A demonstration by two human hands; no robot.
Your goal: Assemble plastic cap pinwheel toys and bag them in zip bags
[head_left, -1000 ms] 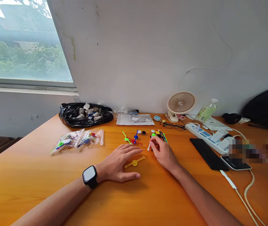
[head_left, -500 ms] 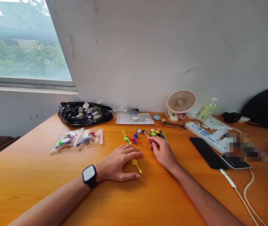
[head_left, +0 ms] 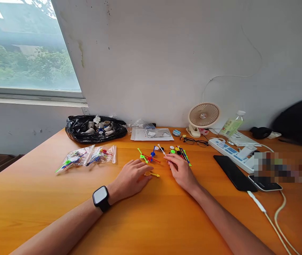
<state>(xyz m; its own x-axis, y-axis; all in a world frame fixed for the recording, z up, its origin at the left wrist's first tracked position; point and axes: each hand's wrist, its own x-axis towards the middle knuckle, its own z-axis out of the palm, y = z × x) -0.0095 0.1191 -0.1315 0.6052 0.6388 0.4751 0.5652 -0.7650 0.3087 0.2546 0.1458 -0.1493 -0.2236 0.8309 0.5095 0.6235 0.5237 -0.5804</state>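
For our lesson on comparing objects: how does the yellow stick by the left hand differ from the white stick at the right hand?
The yellow stick lies flat on the table; the white stick is tilted, one end raised. The yellow stick lies loose at the left hand fingertips; the white stick is pinched by the right hand. Both are thin plastic sticks.
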